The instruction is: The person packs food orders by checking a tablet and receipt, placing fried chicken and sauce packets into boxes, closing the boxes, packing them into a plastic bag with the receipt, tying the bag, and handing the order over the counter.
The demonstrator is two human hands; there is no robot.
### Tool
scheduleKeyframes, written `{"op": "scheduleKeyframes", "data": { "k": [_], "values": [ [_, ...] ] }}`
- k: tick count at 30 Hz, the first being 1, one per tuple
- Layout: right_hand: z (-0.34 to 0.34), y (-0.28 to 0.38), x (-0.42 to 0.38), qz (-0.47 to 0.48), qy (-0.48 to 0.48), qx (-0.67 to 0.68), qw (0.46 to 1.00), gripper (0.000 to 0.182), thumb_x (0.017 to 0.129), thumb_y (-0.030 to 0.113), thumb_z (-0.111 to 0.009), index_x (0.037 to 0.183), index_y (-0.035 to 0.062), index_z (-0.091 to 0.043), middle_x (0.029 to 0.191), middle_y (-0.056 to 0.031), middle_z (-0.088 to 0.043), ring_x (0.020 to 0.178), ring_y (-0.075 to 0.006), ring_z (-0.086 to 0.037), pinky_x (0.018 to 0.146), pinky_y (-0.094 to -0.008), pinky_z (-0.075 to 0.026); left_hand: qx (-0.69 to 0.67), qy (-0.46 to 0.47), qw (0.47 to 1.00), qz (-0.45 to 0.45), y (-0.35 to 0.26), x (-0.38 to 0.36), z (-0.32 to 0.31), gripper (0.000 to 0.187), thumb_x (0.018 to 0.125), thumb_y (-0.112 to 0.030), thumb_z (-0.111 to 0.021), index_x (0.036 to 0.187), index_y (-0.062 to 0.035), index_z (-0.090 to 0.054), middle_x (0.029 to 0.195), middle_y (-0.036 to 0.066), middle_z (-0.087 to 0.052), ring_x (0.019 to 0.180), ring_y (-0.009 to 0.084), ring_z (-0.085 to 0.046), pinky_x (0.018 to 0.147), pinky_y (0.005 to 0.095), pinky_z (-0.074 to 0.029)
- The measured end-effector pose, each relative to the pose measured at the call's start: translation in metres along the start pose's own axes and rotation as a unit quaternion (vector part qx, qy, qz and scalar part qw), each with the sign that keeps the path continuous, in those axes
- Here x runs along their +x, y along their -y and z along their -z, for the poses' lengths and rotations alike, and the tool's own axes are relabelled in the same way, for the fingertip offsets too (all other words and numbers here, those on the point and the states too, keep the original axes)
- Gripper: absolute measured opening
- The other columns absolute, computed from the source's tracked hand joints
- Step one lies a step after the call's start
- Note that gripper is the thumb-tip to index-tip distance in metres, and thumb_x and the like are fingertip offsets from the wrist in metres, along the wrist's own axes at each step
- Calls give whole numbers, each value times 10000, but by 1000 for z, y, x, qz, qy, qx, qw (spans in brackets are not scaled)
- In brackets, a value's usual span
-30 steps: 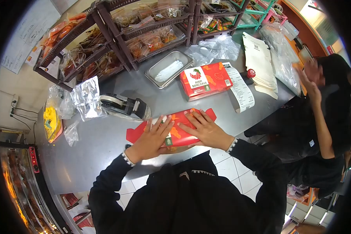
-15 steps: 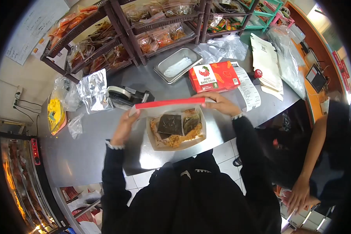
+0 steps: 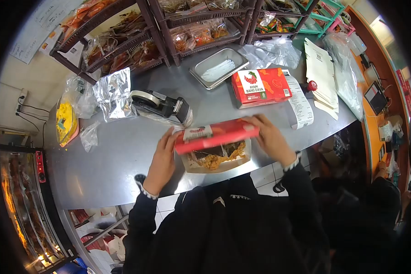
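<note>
An open cardboard food box (image 3: 217,162) with fried food and a dark sachet stands at the near edge of the steel counter (image 3: 118,155). Its red printed lid (image 3: 216,134) is half lowered over it. My left hand (image 3: 162,160) grips the lid's left end. My right hand (image 3: 267,137) holds the lid's right end.
A closed red box (image 3: 261,86) and a long receipt (image 3: 300,102) lie behind. A tape dispenser (image 3: 162,107), foil bags (image 3: 115,93), a steel tray (image 3: 218,67), stacked flat cartons (image 3: 322,73) and brown racks of packed food (image 3: 160,32) fill the back. A heated display (image 3: 20,205) stands left.
A second ago both palms pressed the lid flat and shut. Then the lid was raised upright, showing the food. Now it tilts back down. The person at the right has moved out of sight.
</note>
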State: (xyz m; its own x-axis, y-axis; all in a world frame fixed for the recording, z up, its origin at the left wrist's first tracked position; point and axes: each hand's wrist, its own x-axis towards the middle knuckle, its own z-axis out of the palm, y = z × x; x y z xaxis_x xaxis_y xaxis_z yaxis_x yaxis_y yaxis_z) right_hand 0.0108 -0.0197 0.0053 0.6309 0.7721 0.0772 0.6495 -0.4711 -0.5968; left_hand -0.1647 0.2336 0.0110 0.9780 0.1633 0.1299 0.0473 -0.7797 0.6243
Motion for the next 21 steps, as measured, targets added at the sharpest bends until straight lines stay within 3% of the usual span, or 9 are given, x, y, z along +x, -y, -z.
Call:
{"op": "scheduleKeyframes", "data": {
  "k": [4, 7, 11, 12, 15, 16, 17, 19, 21],
  "values": [
    [-31, 20, -28, -41, -94, 60, 993, 581, 726, -41, -513, 1266, 139, -399, 1011, -189, -569, 800, -346, -599, 677, -394, -497, 1, 13, 986, 167, -11, -23, -20, 656, 744, 107, -439, 1343, -115, -292, 1093, 213, -539, 979, 393, -533, 794, 398, -464],
    [-25, 35, -29, -120, -98, 196, 968, 562, 739, -64, -496, 1261, 119, -398, 1050, -197, -563, 824, -334, -607, 688, -363, -502, -141, -80, 976, 146, -30, -23, -34, 656, 762, 100, -471, 1350, -102, -261, 1140, 233, -515, 999, 398, -532, 797, 405, -458],
    [-18, 36, -38, -112, -13, 272, 956, 643, 756, 18, -576, 1322, 81, -278, 1227, -215, -459, 1098, -372, -484, 910, -395, -405, -247, -27, 960, 127, -27, -35, -39, 689, 753, 48, -576, 1348, -69, -248, 1195, 226, -492, 1044, 356, -535, 817, 370, -451],
    [-19, 34, -44, -91, 11, 230, 969, 700, 746, 67, -609, 1339, 83, -236, 1283, -208, -385, 1160, -379, -397, 954, -417, -343, -279, 22, 950, 137, -25, -37, -33, 736, 727, -51, -663, 1349, -101, -274, 1305, 216, -388, 1132, 340, -471, 896, 415, -389],
    [-26, 22, -57, -31, 82, 133, 987, 879, 716, 205, -691, 1379, 92, -125, 1413, -184, -178, 1299, -393, -154, 1049, -468, -176, 12, 165, 983, 77, -18, -47, -24, 792, 684, -149, -723, 1353, -148, -298, 1401, 192, -237, 1236, 348, -326, 970, 487, -275],
    [-26, 18, -58, -18, 105, 122, 987, 926, 705, 246, -706, 1386, 97, -97, 1431, -174, -116, 1313, -394, -86, 1059, -475, -133, 3, 189, 976, 104, -18, -45, -22, 794, 683, -309, -711, 1358, -201, -306, 1439, 169, -134, 1279, 359, -201, 988, 543, -182],
    [-26, 17, -58, -6, 128, 111, 985, 975, 694, 288, -721, 1394, 102, -69, 1449, -165, -55, 1327, -395, -18, 1068, -483, -90, 59, 158, 984, 54, -20, -42, -20, 780, 690, -346, -690, 1356, -207, -309, 1438, 170, -133, 1279, 368, -196, 988, 550, -185],
    [-16, 18, -51, 21, 149, 209, 966, 955, 700, 281, -722, 1396, 101, -95, 1432, -226, -51, 1316, -402, -99, 1063, -447, -172, 170, 92, 980, -49, -27, -26, -15, 758, 704, -422, -648, 1354, -218, -315, 1437, 173, -130, 1280, 384, -186, 986, 566, -192],
    [-4, 23, -46, -1, 195, 251, 948, 923, 712, 284, -716, 1396, 106, -123, 1424, -253, -44, 1307, -403, -144, 1055, -426, -214, 119, 190, 968, -113, -18, -11, -27, 746, 695, -502, -592, 1347, -270, -313, 1440, 107, -156, 1302, 419, -101, 967, 647, -174]
  ]
}}
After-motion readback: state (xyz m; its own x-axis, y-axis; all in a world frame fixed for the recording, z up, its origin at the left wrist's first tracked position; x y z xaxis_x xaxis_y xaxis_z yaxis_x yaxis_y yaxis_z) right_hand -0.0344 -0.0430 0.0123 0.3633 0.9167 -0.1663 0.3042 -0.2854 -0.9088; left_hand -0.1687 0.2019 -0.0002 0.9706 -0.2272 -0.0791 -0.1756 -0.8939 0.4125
